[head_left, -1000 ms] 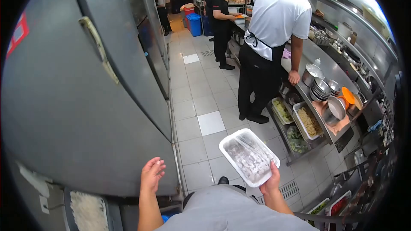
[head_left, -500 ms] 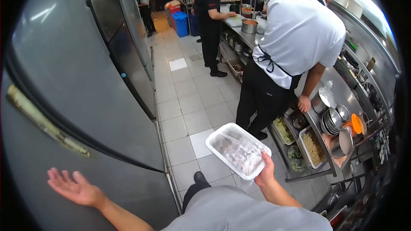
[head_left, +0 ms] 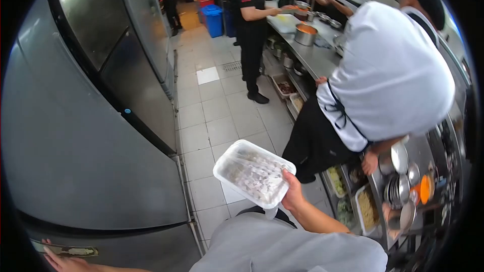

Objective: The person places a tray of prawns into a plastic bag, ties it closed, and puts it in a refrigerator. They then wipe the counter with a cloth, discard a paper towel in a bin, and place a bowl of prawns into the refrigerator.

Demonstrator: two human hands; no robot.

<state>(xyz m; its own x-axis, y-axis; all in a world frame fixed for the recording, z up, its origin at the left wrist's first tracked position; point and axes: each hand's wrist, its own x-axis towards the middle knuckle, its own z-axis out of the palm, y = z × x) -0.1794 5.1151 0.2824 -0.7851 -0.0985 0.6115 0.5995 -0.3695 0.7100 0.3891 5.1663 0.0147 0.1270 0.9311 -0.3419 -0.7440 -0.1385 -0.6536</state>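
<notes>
A white plastic tub [head_left: 247, 174], its contents whitish under clear plastic film, is gripped at its right edge by my right hand [head_left: 292, 190]. It hangs tilted in front of my body. At the lower left, my left hand [head_left: 65, 262] is at the worn handle strip [head_left: 75, 251] of a grey refrigerator door [head_left: 96, 136]. Its fingers are apart and reach up over the strip. The lower part of that hand is near the dark edge of the view.
A person in a white shirt [head_left: 393, 75] leans over the steel counter [head_left: 322, 55] on the right. Another in black [head_left: 250, 30] stands farther along it. Pots, bowls and food tubs [head_left: 367, 209] fill the counter and lower shelf. Blue bin [head_left: 213, 20] beyond the tiled floor [head_left: 217, 121].
My left hand has moved down and left to the door's handle strip. The view has shifted, and the tub appears farther left, still in my right hand. The person in white leans farther over.
</notes>
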